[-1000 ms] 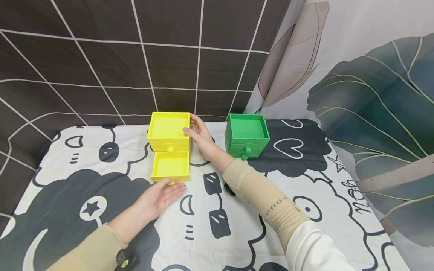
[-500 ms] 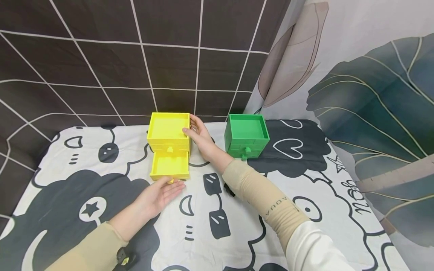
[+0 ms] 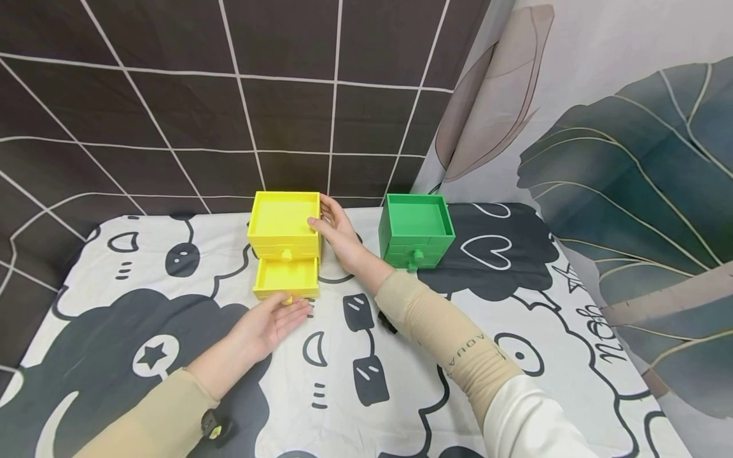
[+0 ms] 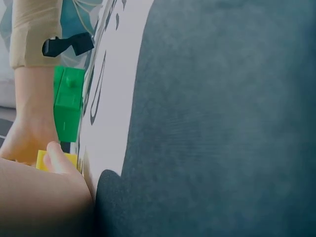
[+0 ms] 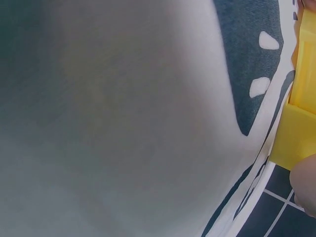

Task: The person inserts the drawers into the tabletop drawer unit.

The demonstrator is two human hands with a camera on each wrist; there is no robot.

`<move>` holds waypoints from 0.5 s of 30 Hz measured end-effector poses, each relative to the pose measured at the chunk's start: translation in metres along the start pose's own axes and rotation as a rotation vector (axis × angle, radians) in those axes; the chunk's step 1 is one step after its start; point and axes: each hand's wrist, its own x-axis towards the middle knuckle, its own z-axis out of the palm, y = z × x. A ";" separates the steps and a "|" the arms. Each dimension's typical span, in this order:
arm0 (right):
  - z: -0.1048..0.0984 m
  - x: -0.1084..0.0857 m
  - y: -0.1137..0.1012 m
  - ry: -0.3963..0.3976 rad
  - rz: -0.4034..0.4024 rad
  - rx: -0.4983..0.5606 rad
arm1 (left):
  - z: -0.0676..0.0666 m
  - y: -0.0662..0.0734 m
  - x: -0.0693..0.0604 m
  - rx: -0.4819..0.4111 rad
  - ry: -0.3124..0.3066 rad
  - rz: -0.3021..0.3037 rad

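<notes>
A yellow mini drawer cabinet [image 3: 284, 216] stands on the patterned cloth, its lower drawer [image 3: 286, 275] partly pulled out and showing a bare floor. My right hand [image 3: 340, 235] holds the cabinet at its right side, thumb over the top rim and fingers behind. In the right wrist view, part of the yellow cabinet [image 5: 291, 131] shows beside a fingertip. At the drawer's front, my left hand [image 3: 269, 327] lies palm up with straight fingers, its thumb against the front by the small knob [image 3: 288, 300]. In the left wrist view the thumb [image 4: 58, 158] touches yellow plastic.
A matching green drawer cabinet [image 3: 417, 229] stands to the right, its drawers in. The black-and-white cloth [image 3: 321, 407] covers the surface, with a dark grid-patterned curtain [image 3: 292, 114] behind. A leaf-printed curtain [image 3: 630, 159] hangs on the right.
The lower drawer has slid a little further into the yellow cabinet, and my left hand has moved forward with it. My right hand stays in place on the cabinet.
</notes>
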 end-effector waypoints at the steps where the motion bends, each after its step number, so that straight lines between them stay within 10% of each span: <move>1: 0.000 0.000 0.000 -0.001 -0.001 -0.001 | 0.001 0.001 0.000 -0.003 0.005 0.000; 15: 0.000 -0.002 -0.003 0.001 -0.005 -0.003 | 0.005 0.006 0.006 -0.048 0.002 -0.011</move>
